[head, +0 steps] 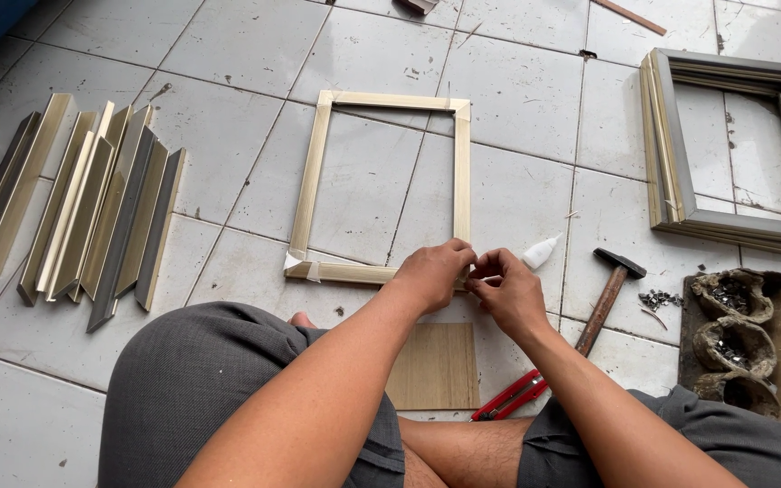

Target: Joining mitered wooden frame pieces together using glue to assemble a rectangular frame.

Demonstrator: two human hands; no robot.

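you are sitting on a white tiled floor (228,54), and the gold picture frame (309,181) lies flat on it straight in front of your knees, an open rectangle with pale tape over its corners. your left hand (431,273) and right hand (508,291) meet at its near right corner, both closed, fingertips pinching at that joint; the corner itself is hidden under them, so you cannot tell what sits between the fingers. to your right a stack of grey and gold frames (734,154) lies well apart. to your left, cut moulding strips (83,208) lie side by side. a brown tray (743,343) holds small metal bits. a thin wooden board (436,366) rests between your legs. a hammer (609,294) lies just right of your hands, red cutters (510,398) below it, and a small white glue bottle (540,253) beside the frame.
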